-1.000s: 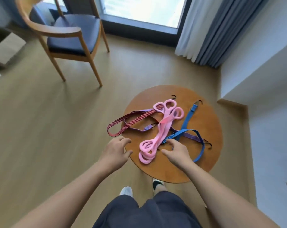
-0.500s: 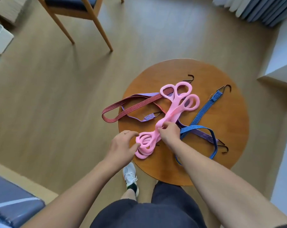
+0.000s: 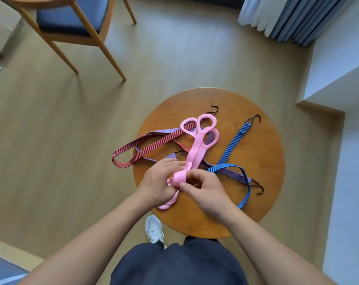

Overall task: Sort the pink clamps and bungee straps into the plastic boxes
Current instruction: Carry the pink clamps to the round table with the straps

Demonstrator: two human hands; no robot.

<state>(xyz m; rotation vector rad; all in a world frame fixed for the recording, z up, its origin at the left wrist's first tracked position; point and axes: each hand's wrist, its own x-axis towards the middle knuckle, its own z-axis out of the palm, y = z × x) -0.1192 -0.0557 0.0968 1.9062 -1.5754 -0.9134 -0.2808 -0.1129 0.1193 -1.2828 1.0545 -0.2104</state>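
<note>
At the near edge of the round table (image 3: 265,157), the left hand (image 3: 157,182) and right hand (image 3: 207,192) both curled their fingers round the near ends of the pink clamps (image 3: 197,149), probably to lift them free as one bundle. Farther out, their ring handles lay across the red bungee strap (image 3: 149,140), with the blue bungee strap (image 3: 234,142) beside. No plastic boxes showed

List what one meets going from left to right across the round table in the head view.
red bungee strap → left hand → right hand → blue bungee strap. Left out: the pink clamps, which both hands hold, and the purple strap; they overlap the others.
</note>
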